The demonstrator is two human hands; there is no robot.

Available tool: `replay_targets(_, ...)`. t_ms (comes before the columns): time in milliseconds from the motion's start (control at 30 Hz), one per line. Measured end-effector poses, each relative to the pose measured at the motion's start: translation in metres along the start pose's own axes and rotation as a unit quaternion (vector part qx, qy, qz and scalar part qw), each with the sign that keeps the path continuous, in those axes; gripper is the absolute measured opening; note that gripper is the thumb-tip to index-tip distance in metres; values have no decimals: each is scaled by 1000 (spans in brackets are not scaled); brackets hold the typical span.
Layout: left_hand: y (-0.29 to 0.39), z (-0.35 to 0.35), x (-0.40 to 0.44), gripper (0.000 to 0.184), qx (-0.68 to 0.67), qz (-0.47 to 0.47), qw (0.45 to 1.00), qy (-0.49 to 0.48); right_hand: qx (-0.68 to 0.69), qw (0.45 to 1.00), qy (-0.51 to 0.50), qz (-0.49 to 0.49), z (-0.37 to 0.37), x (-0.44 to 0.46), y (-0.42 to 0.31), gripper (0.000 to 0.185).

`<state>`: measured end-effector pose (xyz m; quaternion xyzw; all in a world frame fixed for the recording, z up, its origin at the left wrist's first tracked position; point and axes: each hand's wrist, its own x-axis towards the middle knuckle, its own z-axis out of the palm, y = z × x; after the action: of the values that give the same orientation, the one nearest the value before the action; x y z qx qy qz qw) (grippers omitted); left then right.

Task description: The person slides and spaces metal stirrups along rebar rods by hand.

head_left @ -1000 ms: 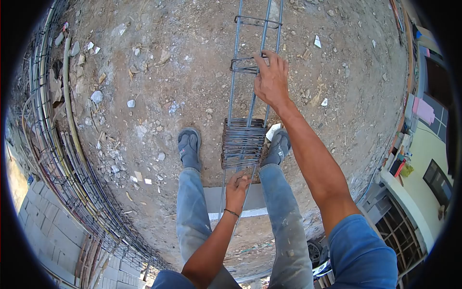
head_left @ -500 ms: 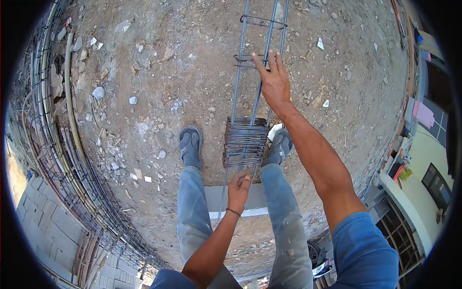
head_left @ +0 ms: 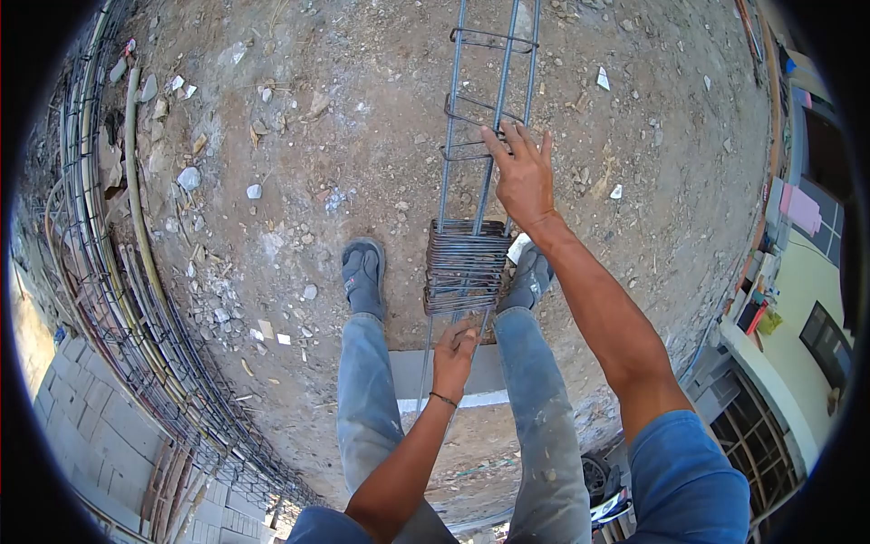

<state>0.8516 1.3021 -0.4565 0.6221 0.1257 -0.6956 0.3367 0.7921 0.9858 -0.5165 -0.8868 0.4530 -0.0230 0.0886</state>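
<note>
Long steel reinforcing bars (head_left: 504, 77) run up the view between my feet. A tight stack of wire stirrups (head_left: 467, 267) is threaded around them. My right hand (head_left: 526, 181) lies over the bars beyond the stack, fingers stretched and spread. Its fingertips are at the right side of a single stirrup (head_left: 464, 153), and whether they touch it I cannot tell. Farther up, another stirrup (head_left: 450, 107) sits slightly tilted around the bars. Below the stack my left hand (head_left: 452, 363) is closed around a bar, its fingers partly hidden.
One more stirrup (head_left: 494, 38) crosses the bars near the top. My feet in grey shoes (head_left: 364, 272) stand on either side of the stack, on stony dirt. A grey block (head_left: 412, 370) lies between my legs. Long bars and assembled rebar cages (head_left: 172, 354) line the left.
My right hand has moved down along the bars towards me. The stirrups near it, close together before, now stand apart. My left hand keeps its grip below the stack.
</note>
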Motion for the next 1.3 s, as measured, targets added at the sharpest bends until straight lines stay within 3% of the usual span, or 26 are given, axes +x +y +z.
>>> replay_targets(67,3,1,-1,38,-4,-9,1000,2,-7,1000,12,13,-11,3,-9,63)
replay_targets(267,0,2,-1,39,-23,-9,1000,0,179,980,85,25,-1,45,-15,52)
replay_targets(333,-3,1,-1,40,-3,-8,1000,-6,130,990,3,47,9,64,-20,47)
replay_targets(467,-3,1,0,41,-16,-15,1000,-3,117,987,-9,110,28,70,-34,45)
replay_targets(533,-1,3,0,42,-9,-24,1000,2,125,982,-80,120,29,64,-36,47)
replay_targets(767,-3,3,-1,41,-26,-30,999,6,117,987,-85,76,31,34,-45,50)
replay_targets(867,-3,2,-1,41,-21,-28,999,-1,115,988,-73,68,32,28,-45,46)
replay_targets(933,-3,1,0,42,-24,-22,999,-5,95,988,109,51,27,24,-48,43)
replay_targets(1300,-5,-2,-3,42,-26,-21,999,-7,52,993,104,24,22,-10,-28,28)
